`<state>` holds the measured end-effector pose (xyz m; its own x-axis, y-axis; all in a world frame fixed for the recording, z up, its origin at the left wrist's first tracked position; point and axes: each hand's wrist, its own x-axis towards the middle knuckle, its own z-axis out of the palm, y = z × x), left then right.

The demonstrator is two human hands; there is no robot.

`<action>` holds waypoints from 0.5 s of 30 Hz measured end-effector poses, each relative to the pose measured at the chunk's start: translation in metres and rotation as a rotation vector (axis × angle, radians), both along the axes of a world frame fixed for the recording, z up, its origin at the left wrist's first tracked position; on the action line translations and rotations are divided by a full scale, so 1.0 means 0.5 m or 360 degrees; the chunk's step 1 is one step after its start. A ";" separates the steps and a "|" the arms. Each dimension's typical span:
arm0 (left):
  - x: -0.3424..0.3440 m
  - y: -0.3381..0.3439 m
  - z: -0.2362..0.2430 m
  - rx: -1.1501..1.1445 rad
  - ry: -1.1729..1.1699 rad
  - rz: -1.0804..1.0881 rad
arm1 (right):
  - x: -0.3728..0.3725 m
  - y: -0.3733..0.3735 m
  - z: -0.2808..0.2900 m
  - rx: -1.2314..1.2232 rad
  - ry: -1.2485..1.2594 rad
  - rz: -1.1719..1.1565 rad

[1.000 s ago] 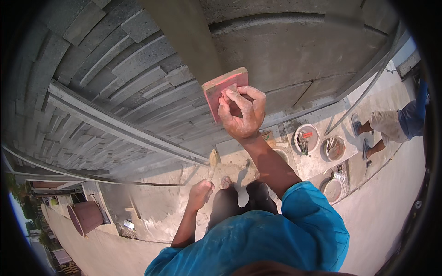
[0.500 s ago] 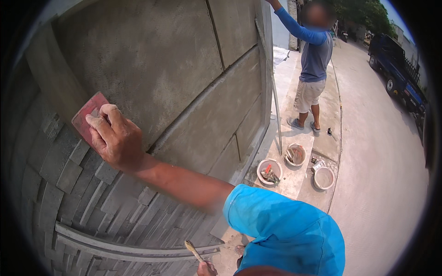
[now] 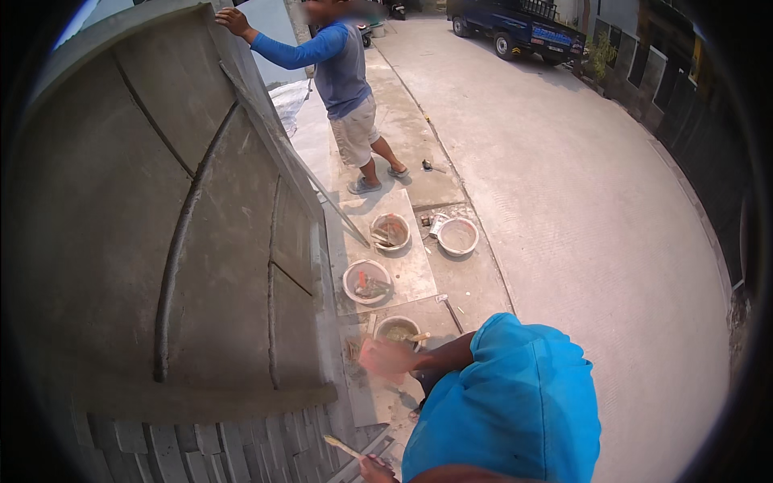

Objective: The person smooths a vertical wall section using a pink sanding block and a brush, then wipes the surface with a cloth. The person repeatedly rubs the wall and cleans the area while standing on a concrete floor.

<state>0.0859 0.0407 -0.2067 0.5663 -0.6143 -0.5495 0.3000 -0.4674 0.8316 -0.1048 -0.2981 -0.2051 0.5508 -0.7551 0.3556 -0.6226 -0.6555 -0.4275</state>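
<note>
My right hand (image 3: 393, 360) is down at the near bucket (image 3: 385, 324), smeared by motion, with the flat red rectangular float (image 3: 369, 354) still in its grip. A brush-like handle (image 3: 419, 336) sticks over that bucket's rim. Low in the view my left hand (image 3: 375, 468) is closed round a brush (image 3: 342, 444) with pale bristles, held near the stone cladding. To the left rises the grey plastered wall (image 3: 225, 241), cut by dark grooves.
Two buckets (image 3: 347, 270) (image 3: 408, 233) with tools and a pale basin (image 3: 475, 241) stand beyond. A pole (image 3: 338, 205) leans on the wall. A co-worker in a blue-sleeved shirt (image 3: 342, 72) touches its far end. Stepped stone strips (image 3: 193, 439) lie below; a dark pickup (image 3: 523, 32) is parked far off.
My right hand has left the wall and swung down and right to the near bucket with the float. My view has turned rightward. The left hand still holds the brush.
</note>
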 end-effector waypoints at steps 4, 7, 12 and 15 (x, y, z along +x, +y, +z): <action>-0.014 -0.035 -0.041 0.0218 -0.0157 -0.0189 | -0.247 -0.070 0.061 0.1232 -0.0479 -0.1095; -0.046 -0.094 -0.083 0.0333 -0.0195 -0.0360 | -0.412 -0.167 0.013 0.1005 -0.0990 -0.1740; -0.051 -0.128 -0.136 0.0536 -0.0341 -0.0397 | -0.568 -0.439 0.512 0.0624 -0.2503 -0.1376; -0.051 -0.139 -0.174 0.0678 -0.0450 -0.0463 | -0.754 -0.578 0.823 -0.0289 -0.2359 -0.0746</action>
